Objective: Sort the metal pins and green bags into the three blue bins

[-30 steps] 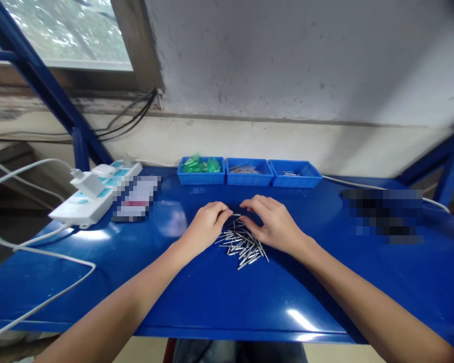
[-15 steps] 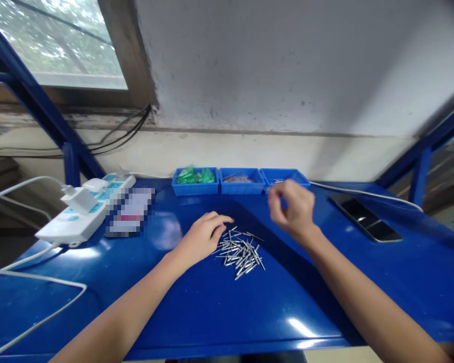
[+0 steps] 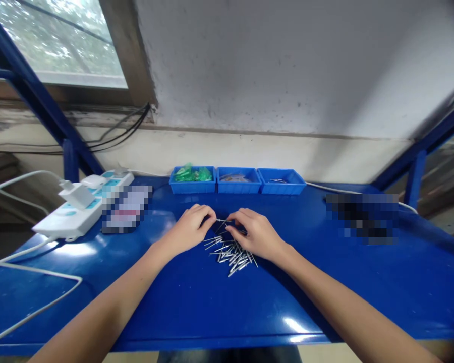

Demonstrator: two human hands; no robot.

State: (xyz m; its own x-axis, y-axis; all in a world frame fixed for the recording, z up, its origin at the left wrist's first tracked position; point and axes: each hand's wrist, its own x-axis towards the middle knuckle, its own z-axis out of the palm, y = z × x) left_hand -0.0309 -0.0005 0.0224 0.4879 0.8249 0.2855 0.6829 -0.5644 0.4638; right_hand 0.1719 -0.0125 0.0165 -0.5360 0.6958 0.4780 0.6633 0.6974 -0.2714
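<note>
A loose pile of silver blind rivets (image 3: 232, 257) lies on the blue table top, their thin pins pointing many ways. Above the far side of the pile, my left hand (image 3: 192, 227) is closed, pinching one end of a blind rivet (image 3: 223, 220) between thumb and forefinger. The other end of that rivet reaches the fingertips of my right hand (image 3: 255, 232), whose fingers are curled round over the pile. Part of the pile is hidden under my right hand.
Three blue bins stand along the wall: one with green plastic bags (image 3: 192, 174), one with clear bags (image 3: 234, 177), one with a few thin metal pieces (image 3: 279, 180). A white power strip (image 3: 87, 201) with cables and a blurred flat object (image 3: 126, 209) lie left; a dark pixelated object (image 3: 363, 219) lies right.
My right hand has come from near the right bin down and left to the pile. My left hand has drawn back slightly left and now pinches a rivet.
</note>
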